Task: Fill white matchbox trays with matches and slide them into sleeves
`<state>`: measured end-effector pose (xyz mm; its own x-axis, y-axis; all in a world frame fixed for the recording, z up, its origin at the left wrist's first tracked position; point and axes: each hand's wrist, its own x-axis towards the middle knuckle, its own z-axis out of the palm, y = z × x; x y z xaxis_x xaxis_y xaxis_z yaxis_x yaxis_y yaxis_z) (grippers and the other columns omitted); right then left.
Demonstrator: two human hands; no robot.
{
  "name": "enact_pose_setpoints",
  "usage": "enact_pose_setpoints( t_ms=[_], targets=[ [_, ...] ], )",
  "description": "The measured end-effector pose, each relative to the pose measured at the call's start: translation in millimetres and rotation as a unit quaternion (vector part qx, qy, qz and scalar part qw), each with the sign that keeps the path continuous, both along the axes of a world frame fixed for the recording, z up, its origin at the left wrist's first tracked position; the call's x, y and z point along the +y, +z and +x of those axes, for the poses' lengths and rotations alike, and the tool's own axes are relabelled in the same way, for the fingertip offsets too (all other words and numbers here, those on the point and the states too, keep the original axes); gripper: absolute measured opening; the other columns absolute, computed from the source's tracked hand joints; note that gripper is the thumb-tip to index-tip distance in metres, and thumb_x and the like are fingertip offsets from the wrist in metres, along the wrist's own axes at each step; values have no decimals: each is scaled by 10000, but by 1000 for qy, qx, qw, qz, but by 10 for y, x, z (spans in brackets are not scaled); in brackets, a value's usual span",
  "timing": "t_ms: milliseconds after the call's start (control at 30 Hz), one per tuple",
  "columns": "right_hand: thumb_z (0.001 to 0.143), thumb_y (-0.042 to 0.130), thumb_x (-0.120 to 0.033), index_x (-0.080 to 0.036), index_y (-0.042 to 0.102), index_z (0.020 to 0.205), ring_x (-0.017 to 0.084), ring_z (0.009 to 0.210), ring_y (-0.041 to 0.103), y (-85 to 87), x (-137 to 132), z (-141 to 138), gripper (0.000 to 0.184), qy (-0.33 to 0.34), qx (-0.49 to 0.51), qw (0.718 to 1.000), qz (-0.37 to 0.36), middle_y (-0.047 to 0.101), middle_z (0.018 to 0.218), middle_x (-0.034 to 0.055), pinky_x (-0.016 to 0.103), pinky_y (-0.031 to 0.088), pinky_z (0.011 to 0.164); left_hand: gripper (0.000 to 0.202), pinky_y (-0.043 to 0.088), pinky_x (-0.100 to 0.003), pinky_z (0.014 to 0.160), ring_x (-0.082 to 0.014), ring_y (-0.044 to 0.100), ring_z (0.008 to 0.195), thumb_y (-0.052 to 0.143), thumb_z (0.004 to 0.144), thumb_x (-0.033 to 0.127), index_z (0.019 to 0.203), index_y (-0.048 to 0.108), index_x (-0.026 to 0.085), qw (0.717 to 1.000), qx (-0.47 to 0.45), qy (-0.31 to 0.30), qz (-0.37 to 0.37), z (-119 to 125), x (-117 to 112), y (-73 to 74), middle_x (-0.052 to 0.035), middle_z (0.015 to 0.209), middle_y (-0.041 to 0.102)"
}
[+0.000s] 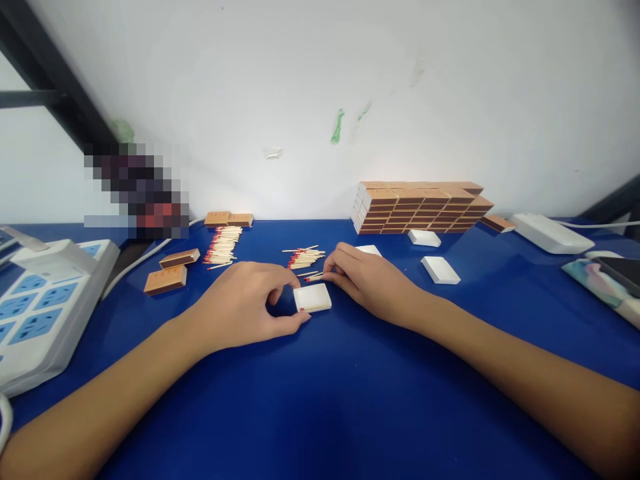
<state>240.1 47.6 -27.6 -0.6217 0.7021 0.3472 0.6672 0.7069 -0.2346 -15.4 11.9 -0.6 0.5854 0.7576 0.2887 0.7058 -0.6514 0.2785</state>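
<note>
Matchbox tray [313, 295] holds a matchstick [316, 309] along its near edge.

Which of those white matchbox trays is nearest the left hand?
The white tray between the left hand and right hand, with a red-tipped match along its near side; the other trays lie farther right.

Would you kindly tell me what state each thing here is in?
Left hand: curled around white tray's left end
White tray: flat, a match along its near edge
Right hand: curled, fingertips at middle matches
Middle matches: loose, red heads unburnt
Left matches: loose, red heads unburnt
Matchbox stack: piled in layers
Spare trays: without sleeves
Left matchboxes: loose, outside the stack
Power strip: white adapter on it
</note>
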Motion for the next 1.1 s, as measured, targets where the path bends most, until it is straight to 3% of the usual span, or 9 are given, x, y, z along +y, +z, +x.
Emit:
enact_pose_setpoints(
  t_ms=[200, 367, 533, 700, 867, 1100],
  targets=[
    [1086, 446, -273, -188, 590, 990, 155, 724, 538, 146, -152, -28, 193, -27, -26, 996, 87, 605, 957, 59, 289, 364, 603, 258, 329, -268, 533, -124, 544, 558, 768, 817, 442, 952, 749, 223, 999, -1, 23, 30, -15, 18, -7, 48, 626, 606],
    [1084, 451, -265, -178, 613, 956, 162, 726, 536, 126, -336, -137, 225, -3, -65, 990, 127, 607, 913, 59, 300, 294, 545, 244, 330, -270, 542, -126, 548, 574, 755, 828, 435, 925, 736, 213, 999, -3, 24, 49, -22, 14, -16, 47, 633, 606],
    [1081, 466, -288, -190, 627, 1005, 149, 737, 562, 75, -271, -109, 204, 3, 9, 999, 50, 624, 941, 49, 284, 387, 615, 238, 348, -262, 543, -113, 531, 549, 771, 815, 416, 948, 745, 220, 1000, -8, 1, 13, -9, -10, -1, 56, 624, 592],
    [1023, 590, -272, -212, 650, 1086, 161, 786, 592, -16, -74, -16, 106, -16, 42, 999, -11, 622, 1011, 50, 298, 454, 698, 242, 344, -263, 521, -106, 502, 516, 784, 796, 446, 880, 746, 222, 999, -20, -31, -35, 37, -60, 29, 51, 609, 579],
    [1027, 588, -259, -199, 630, 955, 152, 762, 554, -74, -2, -33, 102, -15, 47, 998, -49, 592, 931, 28, 286, 430, 678, 243, 346, -262, 514, -101, 505, 523, 795, 783, 436, 900, 755, 227, 998, -28, -35, -53, 56, -81, 29, 53, 629, 592],
    [1022, 601, -231, -189, 610, 986, 138, 761, 527, -83, 50, -156, 56, -14, 55, 997, -46, 575, 948, 17, 272, 383, 663, 245, 359, -267, 540, -106, 506, 543, 784, 792, 438, 911, 748, 227, 998, -24, -38, -39, 52, -85, 15, 51, 644, 595]
  ],
)
